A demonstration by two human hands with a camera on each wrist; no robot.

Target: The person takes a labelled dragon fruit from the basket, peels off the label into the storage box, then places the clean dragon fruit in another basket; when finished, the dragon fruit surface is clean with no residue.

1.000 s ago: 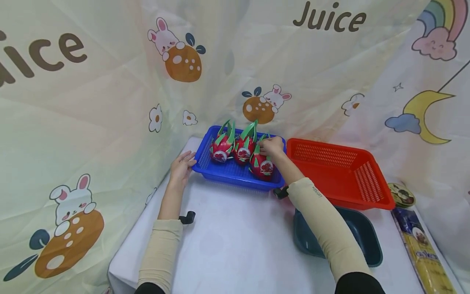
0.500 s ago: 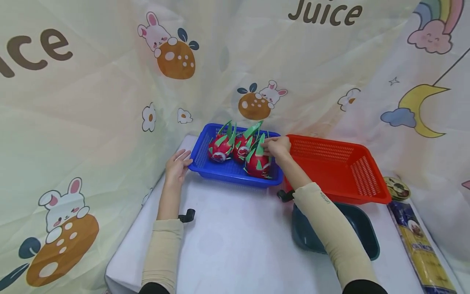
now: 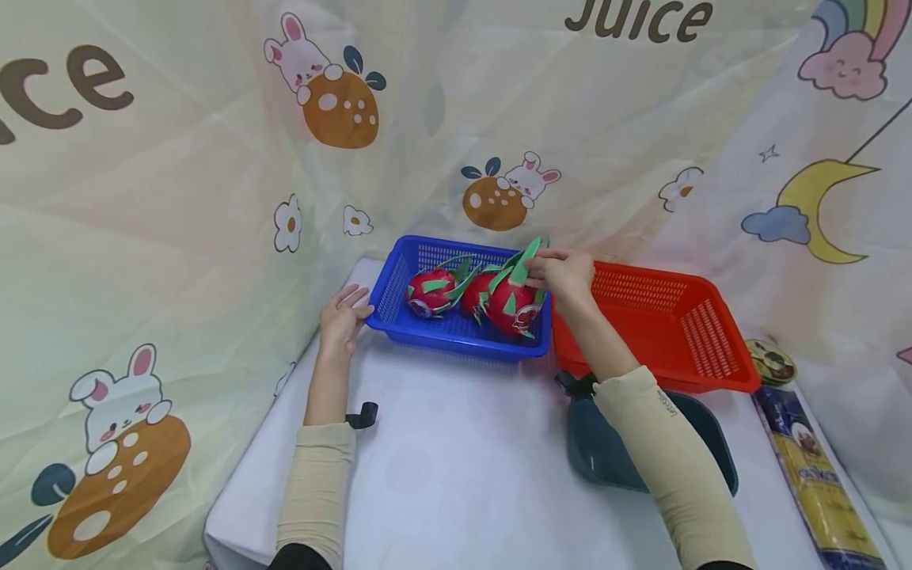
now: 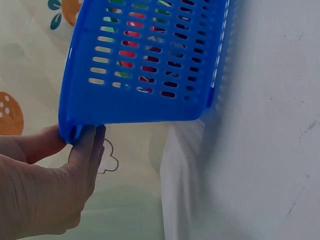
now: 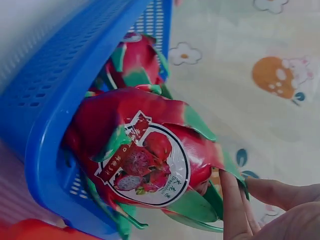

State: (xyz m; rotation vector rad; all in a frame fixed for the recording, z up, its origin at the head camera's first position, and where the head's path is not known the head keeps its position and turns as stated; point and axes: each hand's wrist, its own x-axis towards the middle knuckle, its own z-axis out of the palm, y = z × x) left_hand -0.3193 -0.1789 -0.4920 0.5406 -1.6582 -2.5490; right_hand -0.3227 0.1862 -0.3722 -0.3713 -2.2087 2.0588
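A blue perforated plastic basket (image 3: 449, 339) has several red dragon fruits with green leaves in it. The right hand (image 3: 568, 279) pinches the leaf tips of the rightmost dragon fruit (image 3: 509, 307), which leans up at the basket's right end. In the right wrist view its round label (image 5: 150, 167) faces the camera, and thumb and fingers close on the leaves. Two more fruits lie to the left: one dragon fruit (image 3: 427, 294) by itself, another (image 3: 473, 298) partly hidden behind the held one. At the basket's left corner, the left hand (image 4: 47, 192) grips the rim between thumb and fingers.
Right of the blue basket sits a red perforated basket (image 3: 651, 368). In front of it stands a dark teal tub (image 3: 606, 451), partly under the right forearm. A round tin (image 3: 771, 364) and a yellow-and-blue packet (image 3: 819, 483) lie along the table's right side. Printed cloth hangs behind.
The right hand has moved up and right, lifting and tilting the rightmost dragon fruit by its leaves. The other two fruits have tipped over rightward. The left hand stays at the basket rim.
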